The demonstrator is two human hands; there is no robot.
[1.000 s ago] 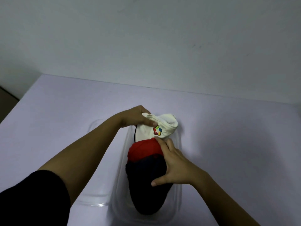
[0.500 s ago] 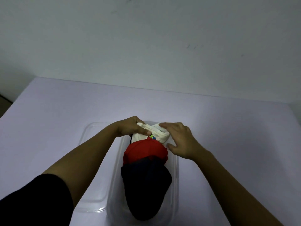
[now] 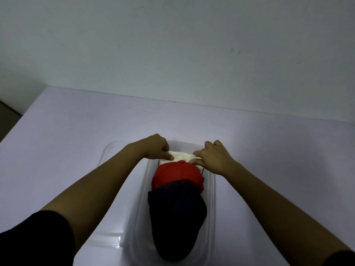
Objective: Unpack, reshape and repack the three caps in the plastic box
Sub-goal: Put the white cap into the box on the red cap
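White cap (image 3: 182, 158), red cap (image 3: 176, 174) and navy cap (image 3: 175, 217) lie overlapping inside the clear plastic box (image 3: 212, 198).

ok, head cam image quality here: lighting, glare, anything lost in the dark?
Head view: dim, bluish light throughout. Dark navy cap reads almost black, its folds barely visible. Clear plastic box shows only by faint rim lines, and the transparent lid beside it catches a small bright glare. Both hands and the white cap look sharp.

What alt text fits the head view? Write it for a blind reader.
Both hands, left and right, press a white cap into the far end of a clear box. A red cap and a dark cap lie nearer in the box, whose lid sits to its left.
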